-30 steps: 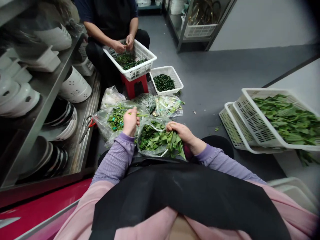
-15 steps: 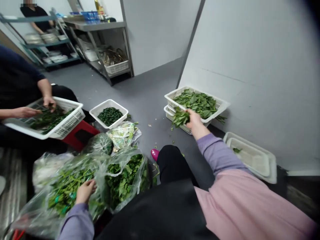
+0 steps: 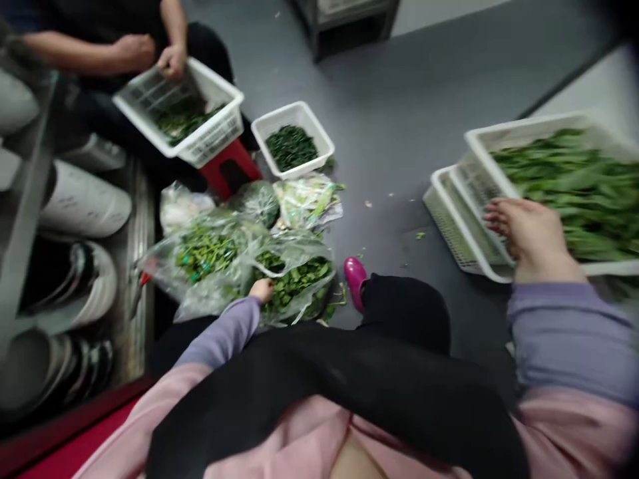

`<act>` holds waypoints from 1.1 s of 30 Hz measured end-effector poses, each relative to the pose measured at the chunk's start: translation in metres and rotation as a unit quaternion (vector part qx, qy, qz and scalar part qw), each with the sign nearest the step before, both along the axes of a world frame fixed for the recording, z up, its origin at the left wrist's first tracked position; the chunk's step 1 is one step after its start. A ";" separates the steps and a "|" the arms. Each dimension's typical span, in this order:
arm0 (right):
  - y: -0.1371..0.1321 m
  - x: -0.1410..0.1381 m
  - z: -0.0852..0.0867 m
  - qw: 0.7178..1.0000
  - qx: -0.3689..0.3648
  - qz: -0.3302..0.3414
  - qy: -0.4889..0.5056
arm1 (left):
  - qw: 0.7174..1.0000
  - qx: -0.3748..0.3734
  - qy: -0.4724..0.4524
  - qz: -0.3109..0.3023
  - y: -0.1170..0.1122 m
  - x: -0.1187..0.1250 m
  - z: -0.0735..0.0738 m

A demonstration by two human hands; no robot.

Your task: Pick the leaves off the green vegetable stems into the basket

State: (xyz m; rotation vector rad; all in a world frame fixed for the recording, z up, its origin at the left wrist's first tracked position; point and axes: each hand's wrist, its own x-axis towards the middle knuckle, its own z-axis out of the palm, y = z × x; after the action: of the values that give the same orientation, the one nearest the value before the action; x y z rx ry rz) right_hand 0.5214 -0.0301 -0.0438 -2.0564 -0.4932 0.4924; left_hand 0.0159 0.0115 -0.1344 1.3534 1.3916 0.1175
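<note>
My left hand (image 3: 262,291) is at the near edge of a clear plastic bag (image 3: 301,314) of leafy greens (image 3: 294,281). Its fingers are curled closed; whatever they may hold is too small to make out. Off to the right, my right hand (image 3: 536,231) hangs over the near-left rim of a white plastic basket (image 3: 492,150) filled with picked green leaves (image 3: 574,179). Its fingers are extended and loosely bent, with no greens visible in them. Another clear bag of stemmed greens (image 3: 207,249) lies left of my left hand.
Another person's hands (image 3: 172,61) work over a white basket (image 3: 214,143) on a red stool (image 3: 227,169). A white tub of green chillies (image 3: 294,148) stands on the floor beside bagged vegetables (image 3: 307,199). More white baskets (image 3: 456,219) sit beneath mine. Metal shelving with containers (image 3: 82,199) is at left.
The bunch of greens that was in my right hand is gone from it. My left hand has shifted from the left bag to the right one. The view has tilted down.
</note>
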 end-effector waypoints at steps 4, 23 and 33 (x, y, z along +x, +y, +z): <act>-0.005 -0.143 -0.002 0.875 -0.048 0.480 -0.040 | 0.994 0.028 0.105 -0.022 0.011 -0.009 -0.022; 0.007 -0.243 -0.050 0.599 -0.293 0.728 -0.158 | 0.850 0.249 0.195 -0.421 0.032 0.051 -0.130; 0.017 -0.249 -0.044 0.686 -0.260 0.680 -0.018 | 0.813 0.464 0.166 -0.309 0.026 -0.018 -0.013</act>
State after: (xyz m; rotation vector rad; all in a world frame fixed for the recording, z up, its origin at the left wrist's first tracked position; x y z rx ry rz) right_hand 0.2728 -0.0134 -0.0878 -1.8124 -2.1360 1.5836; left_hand -0.0017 0.0373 -0.1472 2.7066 1.0995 0.1350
